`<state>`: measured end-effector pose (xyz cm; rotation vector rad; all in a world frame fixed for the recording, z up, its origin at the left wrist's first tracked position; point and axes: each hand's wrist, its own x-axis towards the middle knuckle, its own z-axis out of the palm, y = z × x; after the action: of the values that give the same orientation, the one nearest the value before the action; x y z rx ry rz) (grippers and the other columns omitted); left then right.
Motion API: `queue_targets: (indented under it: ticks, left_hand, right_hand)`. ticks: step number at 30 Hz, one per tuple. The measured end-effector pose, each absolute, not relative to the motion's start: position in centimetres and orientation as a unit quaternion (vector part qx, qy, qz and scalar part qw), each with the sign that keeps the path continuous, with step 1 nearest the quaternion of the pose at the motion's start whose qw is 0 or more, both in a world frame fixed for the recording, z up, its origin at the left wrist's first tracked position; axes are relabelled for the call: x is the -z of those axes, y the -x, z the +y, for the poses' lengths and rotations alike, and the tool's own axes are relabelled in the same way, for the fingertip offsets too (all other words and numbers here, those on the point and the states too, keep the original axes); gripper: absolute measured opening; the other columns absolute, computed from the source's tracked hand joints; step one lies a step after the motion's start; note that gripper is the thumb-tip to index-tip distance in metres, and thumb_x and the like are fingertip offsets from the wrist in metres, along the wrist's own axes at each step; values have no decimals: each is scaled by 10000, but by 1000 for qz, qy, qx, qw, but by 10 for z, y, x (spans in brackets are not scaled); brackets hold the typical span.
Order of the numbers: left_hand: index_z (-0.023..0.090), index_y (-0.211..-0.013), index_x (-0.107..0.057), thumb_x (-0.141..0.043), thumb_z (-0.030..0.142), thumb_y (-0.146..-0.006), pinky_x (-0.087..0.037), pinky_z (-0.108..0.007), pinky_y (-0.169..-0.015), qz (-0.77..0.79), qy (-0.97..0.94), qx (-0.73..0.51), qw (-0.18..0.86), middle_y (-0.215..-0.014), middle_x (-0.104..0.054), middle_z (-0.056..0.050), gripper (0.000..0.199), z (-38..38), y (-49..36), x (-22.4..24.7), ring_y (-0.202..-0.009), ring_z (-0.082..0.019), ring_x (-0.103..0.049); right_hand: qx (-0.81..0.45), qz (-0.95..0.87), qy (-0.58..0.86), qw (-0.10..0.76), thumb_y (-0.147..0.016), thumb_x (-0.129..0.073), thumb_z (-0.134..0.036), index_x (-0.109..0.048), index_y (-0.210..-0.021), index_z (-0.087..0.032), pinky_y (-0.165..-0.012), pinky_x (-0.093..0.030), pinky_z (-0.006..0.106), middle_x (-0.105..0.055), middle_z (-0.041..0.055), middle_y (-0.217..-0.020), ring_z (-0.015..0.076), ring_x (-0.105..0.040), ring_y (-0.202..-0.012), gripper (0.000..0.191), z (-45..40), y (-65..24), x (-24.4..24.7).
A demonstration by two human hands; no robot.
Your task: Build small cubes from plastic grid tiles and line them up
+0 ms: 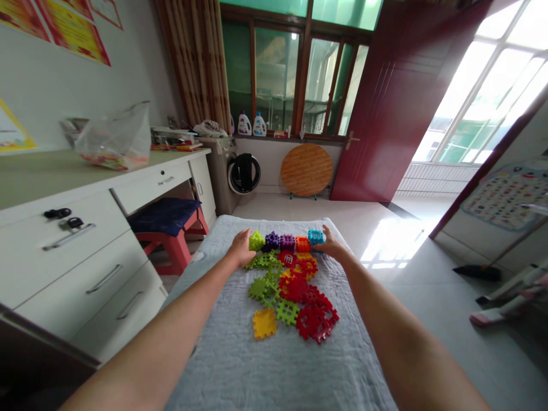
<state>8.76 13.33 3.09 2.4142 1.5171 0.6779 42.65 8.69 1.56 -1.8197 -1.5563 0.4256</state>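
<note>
Bare forearms [182,319] flank tooth-edged lime, purple, orange and blue cubes [287,242].

The person's bare left forearm [171,325] slants in from the lower left, and the bare right forearm [385,319] slants in from the lower right, both stretched forward and converging toward the middle. The bare left hand [242,248] and bare right hand [333,245] face each other at nearly the same level, well apart. On each, the index finger and thumb point inward with a gap between them, the right index finger angled upward. How firmly either hand grips is too small to tell.
</note>
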Motion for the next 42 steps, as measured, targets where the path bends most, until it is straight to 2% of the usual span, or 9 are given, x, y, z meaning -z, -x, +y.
queue_targets:
  ticks: [5, 12, 17, 23, 28, 31, 34, 38, 42]
  left_hand:
    - [160, -1342, -352, -595, 99, -615, -413, -318, -1006, 528, -816, -199, 127, -1275, -546, -120, 769, 144, -95, -21, -1202, -235, -521]
    - [229, -1278, -471, -661, 186, -586, -468, -328, -868, 562, -802, -167, 117, -1107, -574, -86, 718, 147, -102, -22, -987, -263, -620]
    - [257, -1226, -525, -614, 154, -642, -470, -314, -827, 558, -803, -178, 105, -1020, -585, -53, 600, 136, -98, -23, -892, -228, -625]
    - [257, -1103, -623, -615, 122, -646, -438, -288, -941, 515, -822, -215, 112, -1057, -550, -37, 476, 101, -80, -36, -1010, -205, -571]
    - [219, -1102, -618, -578, 89, -679, -415, -332, -992, 433, -850, -281, 101, -1076, -516, -53, 444, 49, -76, -50, -1062, -211, -521]
    - [219, -1166, -582, -647, 260, -734, -421, -350, -983, 418, -861, -272, 103, -1081, -534, -63, 439, 18, -78, -54, -1059, -229, -518]
    - [223, -1250, -514, -625, 483, -770, -422, -382, -981, 414, -866, -256, 111, -1112, -553, -77, 558, -2, -76, -54, -1084, -254, -518]
    - [209, -1318, -460, -510, 551, -833, -395, -407, -1000, 421, -882, -178, 118, -1212, -552, -104, 596, -7, -60, -52, -1141, -270, -506]
    - [216, -1283, -503, -577, 470, -785, -374, -426, -1009, 423, -892, -111, 117, -1224, -573, -98, 563, 17, -32, -56, -1144, -282, -516]
  right_hand:
    - [-150, -625, 702, 305, -610, -684, -212, -518, -1232, -167, -774, -486, 333, -641, 47, -951, 216, -598, -854, 645, 91, -423, -8]
    - [-58, -643, 714, 271, -589, -684, -247, -559, -1190, -228, -866, -421, 350, -537, 51, -1026, 222, -531, -924, 614, 78, -416, -8]
    - [-38, -607, 718, 339, -582, -623, -197, -573, -1123, -233, -812, -444, 303, -502, 37, -1012, 181, -525, -864, 544, 64, -408, -20]
    - [-61, -653, 644, 393, -591, -596, -184, -540, -1103, -258, -812, -463, 318, -474, 39, -1041, 189, -515, -900, 520, 27, -380, -43]
    - [-100, -750, 537, 374, -630, -650, -167, -511, -1170, -208, -891, -439, 344, -471, 78, -1128, 215, -504, -1014, 559, -10, -333, -58]
    - [-125, -776, 511, 348, -694, -659, -203, -493, -1210, -215, -871, -444, 341, -521, 75, -1116, 201, -533, -979, 543, -27, -310, -62]
    - [-149, -783, 511, 321, -767, -610, -223, -501, -1217, -235, -802, -452, 307, -603, 34, -983, 167, -569, -872, 463, -38, -296, -66]
    - [-171, -794, 495, 310, -778, -591, -221, -601, -1052, -209, -713, -452, 267, -639, 11, -857, 138, -578, -760, 274, -39, -296, -72]
    - [-176, -756, 523, 351, -801, -567, -297, -645, -912, -191, -704, -470, 283, -657, 19, -811, 141, -586, -712, 172, -12, -326, -69]
